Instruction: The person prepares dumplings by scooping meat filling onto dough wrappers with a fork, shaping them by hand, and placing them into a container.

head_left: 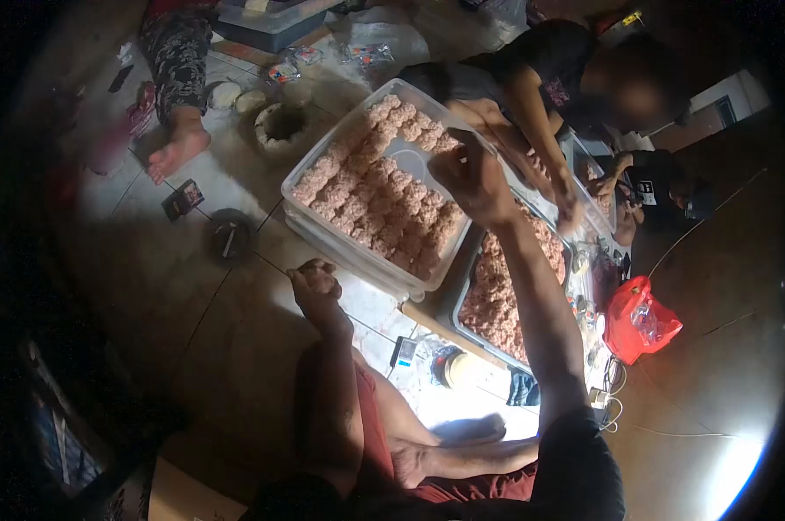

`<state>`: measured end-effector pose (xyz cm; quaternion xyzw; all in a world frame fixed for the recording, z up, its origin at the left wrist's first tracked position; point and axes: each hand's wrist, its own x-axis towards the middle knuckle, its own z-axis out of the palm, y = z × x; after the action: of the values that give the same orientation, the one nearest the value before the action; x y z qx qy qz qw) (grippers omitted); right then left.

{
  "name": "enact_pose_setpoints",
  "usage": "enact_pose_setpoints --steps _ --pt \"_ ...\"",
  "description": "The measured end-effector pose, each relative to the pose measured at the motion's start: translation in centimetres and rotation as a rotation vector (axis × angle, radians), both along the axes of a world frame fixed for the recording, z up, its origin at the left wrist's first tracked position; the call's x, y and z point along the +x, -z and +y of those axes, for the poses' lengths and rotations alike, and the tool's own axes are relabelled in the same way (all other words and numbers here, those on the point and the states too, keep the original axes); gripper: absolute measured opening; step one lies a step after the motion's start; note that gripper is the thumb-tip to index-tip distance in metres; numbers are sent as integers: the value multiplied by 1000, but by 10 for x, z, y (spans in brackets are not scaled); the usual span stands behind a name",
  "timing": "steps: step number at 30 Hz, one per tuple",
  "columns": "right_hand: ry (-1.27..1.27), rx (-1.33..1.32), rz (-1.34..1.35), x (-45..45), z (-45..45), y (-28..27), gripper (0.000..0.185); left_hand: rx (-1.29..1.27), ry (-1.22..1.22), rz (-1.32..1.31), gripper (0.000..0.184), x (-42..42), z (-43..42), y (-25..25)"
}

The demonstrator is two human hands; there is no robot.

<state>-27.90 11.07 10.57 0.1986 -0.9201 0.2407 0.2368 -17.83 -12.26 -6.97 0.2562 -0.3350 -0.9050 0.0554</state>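
Right grip [467, 178]: fingers bent above 1 clear tray [353, 247]; whether pinching anything, cannot tell.
Left grip [316, 282]: half-curled beside the tray; contents hidden.
Meat clumps [344, 187]: left of right grip, rows mostly laid, too crowded to count; 1 gap remains.
Loose meat [495, 300]: 1 tub [459, 319], below right grip, heaped.

Balls [340, 187] in tub [344, 249], L of tray [490, 347] w/ mince [495, 300].
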Motion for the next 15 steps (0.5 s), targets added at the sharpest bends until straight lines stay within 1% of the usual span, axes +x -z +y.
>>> enact_pose_setpoints --steps 1,2,3,5,7,8,9,10,11,12,13,15 --pt "-174 149 241 -36 26 39 17 -85 -5 16 53 0 2 -8" --pt "-178 152 237 -45 20 42 17 -82 -9 13 53 -2 1 -10" --pt "56 729 563 -54 12 47 12 -101 -29 -26 53 -3 0 -12" --pt "299 1303 881 -79 9 57 13 -118 -56 -68 54 -5 -1 -8" --pt "376 1450 1493 -122 34 103 14 -124 -50 21 55 -3 -3 -3" --pt "238 1400 1199 -128 38 120 19 -125 -53 14 55 -3 -3 -3" --pt "132 1298 912 -130 35 130 24 -97 -85 25 47 -3 -2 -4" --pt "-22 853 766 -135 34 136 27 -70 -115 36 40 -4 -2 -6" --pt "-82 634 673 -139 35 142 29 -74 -114 33 40 -4 -2 -8" --pt "-154 406 596 -140 32 143 31 -104 -90 -2 48 -3 -2 -12" --pt "-139 360 529 -137 34 142 29 -134 -64 -37 57 -3 -2 -13" --pt "-60 415 408 -127 34 131 27 -151 -83 -24 58 -2 3 -10"
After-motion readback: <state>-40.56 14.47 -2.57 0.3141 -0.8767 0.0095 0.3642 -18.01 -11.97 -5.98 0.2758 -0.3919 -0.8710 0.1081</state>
